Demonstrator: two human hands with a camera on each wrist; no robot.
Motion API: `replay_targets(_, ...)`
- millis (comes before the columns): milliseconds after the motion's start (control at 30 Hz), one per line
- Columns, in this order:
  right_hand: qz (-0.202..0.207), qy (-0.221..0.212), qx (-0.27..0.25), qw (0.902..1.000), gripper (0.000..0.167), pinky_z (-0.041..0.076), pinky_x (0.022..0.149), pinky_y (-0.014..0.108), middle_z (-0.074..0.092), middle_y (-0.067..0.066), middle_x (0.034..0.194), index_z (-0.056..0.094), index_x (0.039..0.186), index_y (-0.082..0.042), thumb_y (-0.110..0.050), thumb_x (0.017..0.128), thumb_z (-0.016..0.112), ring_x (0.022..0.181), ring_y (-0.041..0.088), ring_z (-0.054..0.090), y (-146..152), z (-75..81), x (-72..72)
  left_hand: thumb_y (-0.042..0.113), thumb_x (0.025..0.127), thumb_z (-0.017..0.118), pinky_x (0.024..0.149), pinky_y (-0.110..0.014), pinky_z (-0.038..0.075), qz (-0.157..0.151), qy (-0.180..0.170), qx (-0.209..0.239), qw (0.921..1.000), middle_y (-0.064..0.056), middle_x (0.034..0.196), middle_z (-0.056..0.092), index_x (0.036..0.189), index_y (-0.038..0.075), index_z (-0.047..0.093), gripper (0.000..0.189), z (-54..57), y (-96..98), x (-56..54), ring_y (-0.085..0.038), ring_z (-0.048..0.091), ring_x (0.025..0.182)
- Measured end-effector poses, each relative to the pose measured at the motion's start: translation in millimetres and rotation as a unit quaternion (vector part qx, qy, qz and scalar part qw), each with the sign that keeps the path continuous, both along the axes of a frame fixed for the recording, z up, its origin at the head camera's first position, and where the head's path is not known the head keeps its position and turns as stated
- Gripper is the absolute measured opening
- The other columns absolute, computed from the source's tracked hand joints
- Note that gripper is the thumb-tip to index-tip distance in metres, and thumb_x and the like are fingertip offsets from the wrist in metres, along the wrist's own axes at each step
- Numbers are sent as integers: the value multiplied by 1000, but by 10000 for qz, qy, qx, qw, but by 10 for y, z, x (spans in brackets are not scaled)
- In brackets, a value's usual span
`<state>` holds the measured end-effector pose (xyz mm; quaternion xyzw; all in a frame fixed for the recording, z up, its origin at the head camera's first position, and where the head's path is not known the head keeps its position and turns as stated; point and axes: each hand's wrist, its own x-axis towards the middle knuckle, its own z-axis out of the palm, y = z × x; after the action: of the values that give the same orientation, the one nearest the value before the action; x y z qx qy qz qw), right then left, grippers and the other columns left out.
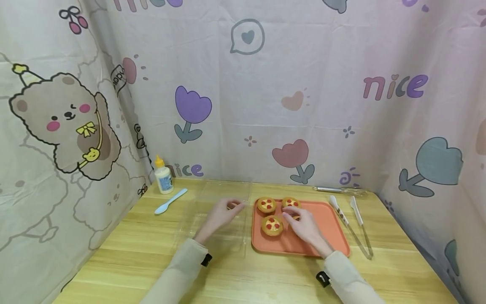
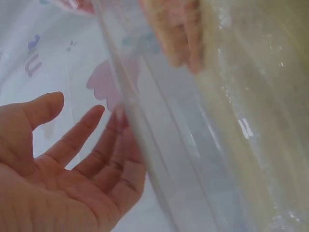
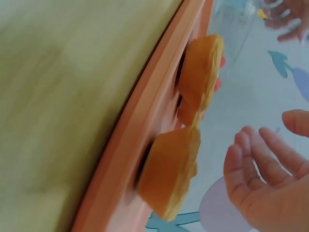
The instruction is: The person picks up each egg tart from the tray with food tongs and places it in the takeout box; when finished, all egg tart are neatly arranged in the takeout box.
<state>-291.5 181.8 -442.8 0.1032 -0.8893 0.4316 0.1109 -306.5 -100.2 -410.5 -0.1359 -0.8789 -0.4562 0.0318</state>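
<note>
My left hand (image 1: 224,213) hovers over a clear plastic box (image 1: 197,230), fingers loosely bent with nothing in them. In the left wrist view its fingertips overlap the box's see-through wall (image 2: 149,169). Over the coral tray (image 1: 281,249) is my right hand (image 1: 303,226), thumb and fingers apart and holding nothing. Small toy pizza tarts with red toppings sit on the tray: one at the back left (image 1: 266,205), one at the back right (image 1: 290,202) and one in front (image 1: 272,226). Another tart (image 3: 169,169) is mostly hidden behind the right hand in the head view.
Left of the box lie a pale blue spoon (image 1: 171,202) and a glue bottle (image 1: 164,177) with a yellow cap. Tongs (image 1: 358,236) rest to the tray's right, and a whisk (image 1: 338,191) lies along the back edge. Printed curtains (image 1: 243,105) hang behind the wooden table (image 1: 129,253).
</note>
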Motion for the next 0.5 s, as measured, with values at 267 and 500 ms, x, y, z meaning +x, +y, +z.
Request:
replay_targets(267, 682, -287, -392, 9965, 27, 53, 75, 25, 72, 13, 111, 70, 117, -8, -24, 96, 64, 90, 17, 65, 278, -32, -16, 37, 97, 60, 63, -31, 52, -331, -1001, 700, 9920, -13, 97, 70, 124, 7, 65, 40, 20, -318, -82, -28, 66, 79)
replay_targets(500, 1212, -299, -729, 9895, 31, 56, 79, 25, 70, 21, 112, 66, 121, 0, -18, 97, 62, 96, 23, 68, 525, -22, -38, 38, 99, 58, 62, -27, 49, -836, -1209, 600, 9873, -18, 103, 69, 130, 6, 60, 45, 113, -612, -133, -23, 65, 79)
